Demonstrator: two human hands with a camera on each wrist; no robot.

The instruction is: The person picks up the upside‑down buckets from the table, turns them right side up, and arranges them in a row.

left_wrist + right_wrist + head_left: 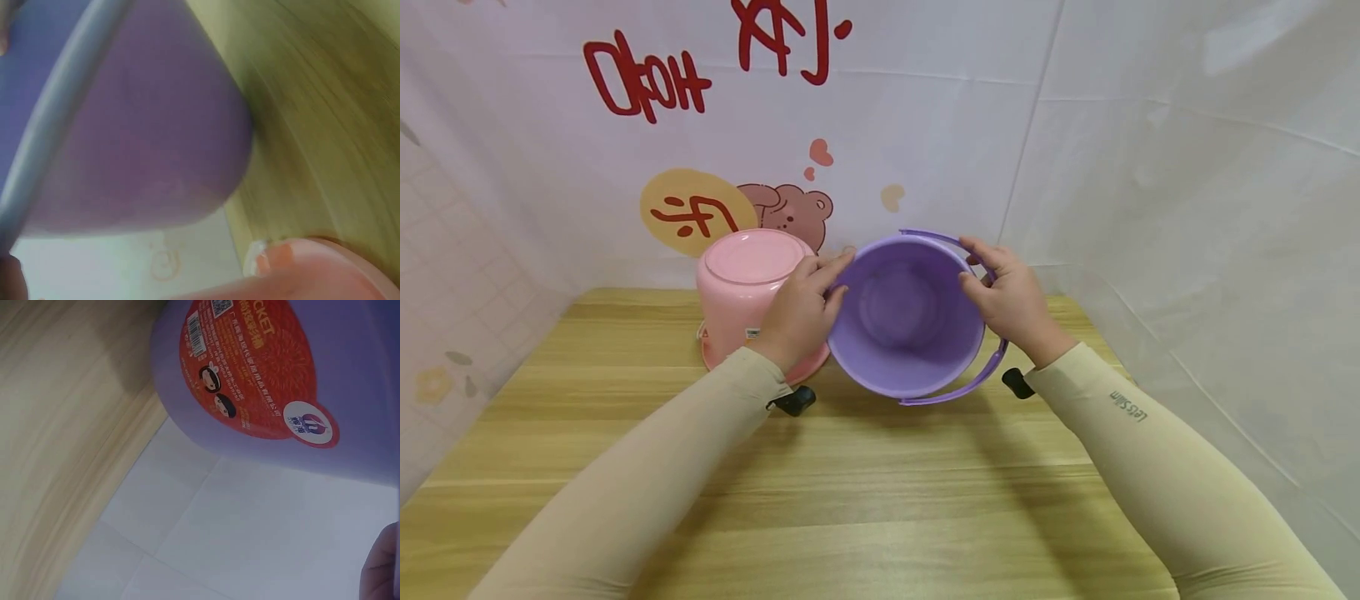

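A purple bucket [887, 362] is tilted with its open mouth towards me, over the middle of the table. My left hand [797, 317] grips its rim on the left, thumb at the near side. On the right, my right hand [1011, 304] pinches the opposite rim, close to the purple bail handle [981, 375] that swings out on that side. The right wrist view shows a red round label [250, 375] on the bucket's outer wall. Just behind my left hand, a pink bucket [730, 296] stands upside down, partly hidden by that hand.
The wood-grain table [865, 500] stretches under both arms. Behind it hangs a white backdrop [940, 150] with red lettering and a cartoon bear [797, 215]. A white sheet [1210, 208] borders the right side. The pink bucket is close beside the purple one.
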